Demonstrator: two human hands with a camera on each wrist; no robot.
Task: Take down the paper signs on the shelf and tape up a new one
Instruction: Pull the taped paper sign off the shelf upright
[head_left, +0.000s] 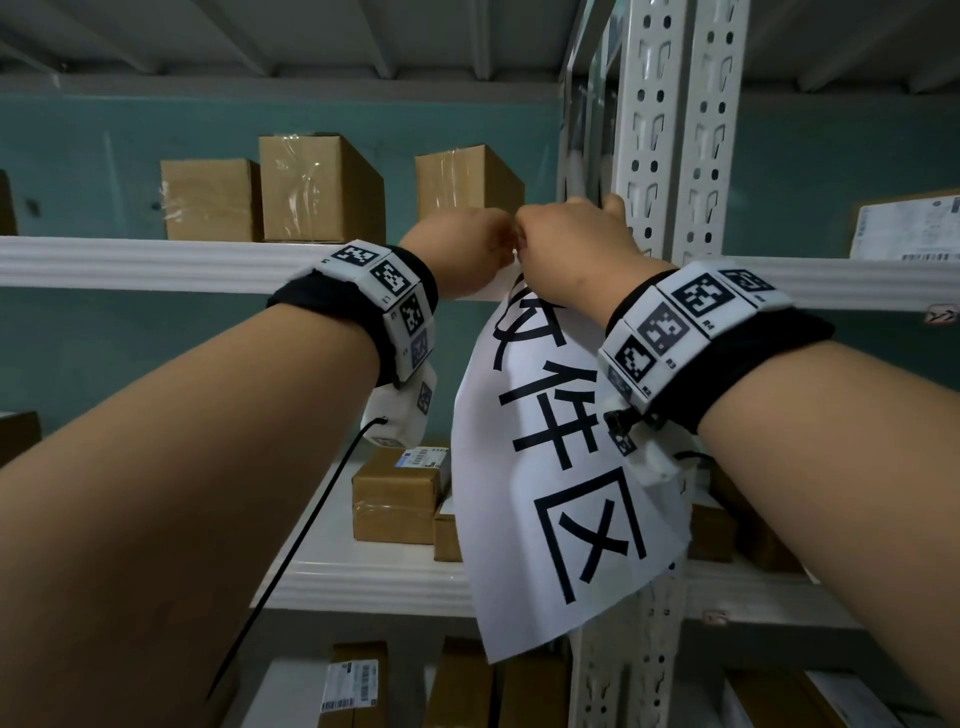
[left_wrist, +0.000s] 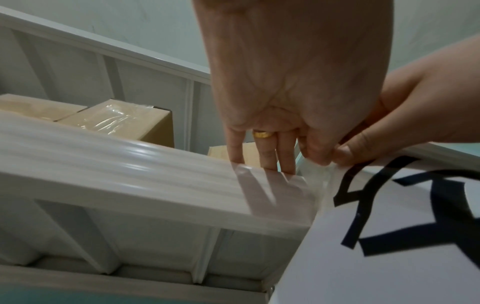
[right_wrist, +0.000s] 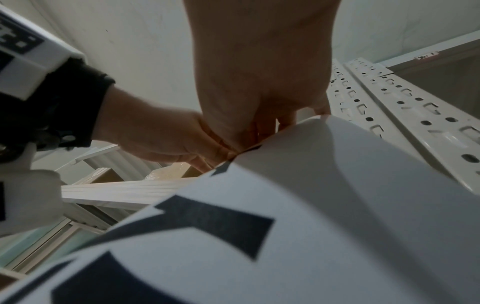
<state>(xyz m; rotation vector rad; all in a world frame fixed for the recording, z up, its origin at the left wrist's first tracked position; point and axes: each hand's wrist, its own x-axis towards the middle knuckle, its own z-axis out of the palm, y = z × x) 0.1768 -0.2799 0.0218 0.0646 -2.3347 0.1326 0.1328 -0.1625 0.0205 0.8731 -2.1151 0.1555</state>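
Note:
A white paper sign (head_left: 561, 499) with large black characters hangs crooked from the front beam (head_left: 156, 262) of the upper shelf, beside the perforated upright post (head_left: 654, 130). Both hands are at its top edge. My left hand (head_left: 462, 254) pinches the sign's top left corner between thumb and forefinger (left_wrist: 314, 158), and its other fingers lie straight against the beam (left_wrist: 130, 164). A strip of clear tape (left_wrist: 280, 189) covers the beam's end and the paper's (left_wrist: 389, 267) corner. My right hand (head_left: 566, 244) grips the top edge right beside it, fingers behind the sheet (right_wrist: 311, 226).
Taped cardboard boxes (head_left: 317, 187) stand on the upper shelf behind the hands. More boxes (head_left: 395, 493) sit on the shelf below, partly behind the sign. A labelled parcel (head_left: 909, 228) is at the far right. A black cable (head_left: 291, 551) hangs from my left wrist.

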